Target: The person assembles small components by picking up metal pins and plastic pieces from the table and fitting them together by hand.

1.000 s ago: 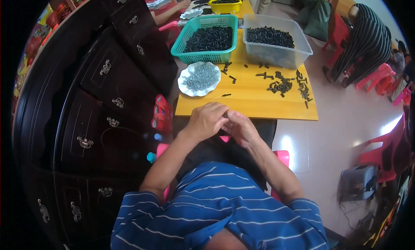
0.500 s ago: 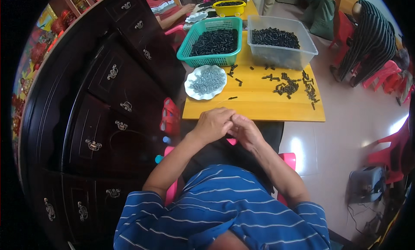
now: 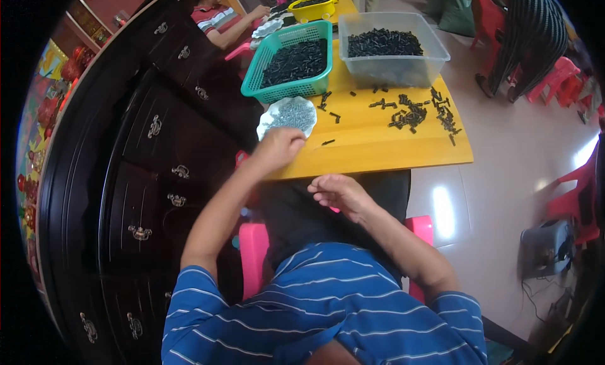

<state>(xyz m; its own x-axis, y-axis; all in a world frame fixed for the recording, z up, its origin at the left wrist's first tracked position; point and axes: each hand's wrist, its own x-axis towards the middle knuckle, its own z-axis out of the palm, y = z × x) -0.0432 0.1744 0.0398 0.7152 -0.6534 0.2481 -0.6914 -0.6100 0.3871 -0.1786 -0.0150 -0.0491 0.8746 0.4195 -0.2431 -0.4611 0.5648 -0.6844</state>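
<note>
My left hand (image 3: 282, 149) reaches over the table's near left edge, beside a white scalloped plate (image 3: 268, 120) heaped with small silvery metal pieces. Its fingers are curled together, and whatever they may hold is hidden. In front of the table edge, above my lap, my right hand (image 3: 340, 195) is closed with bent fingers pressed toward the thumb; I cannot make out anything in it. One small black tubular piece (image 3: 328, 142) lies alone on the yellow tabletop (image 3: 372, 149), to the right of my left hand.
Behind the plate, a green basket (image 3: 251, 86) and a clear plastic bin (image 3: 397, 72) hold many black pieces. More black pieces (image 3: 408, 116) lie scattered at the right. A dark drawer cabinet (image 3: 151, 176) stands close on my left. Another person (image 3: 220, 24) sits at the far end.
My hands, together half a second ago, are now apart. The left has moved left and forward to the plate; the right stays above my lap. The view has shifted slightly.
</note>
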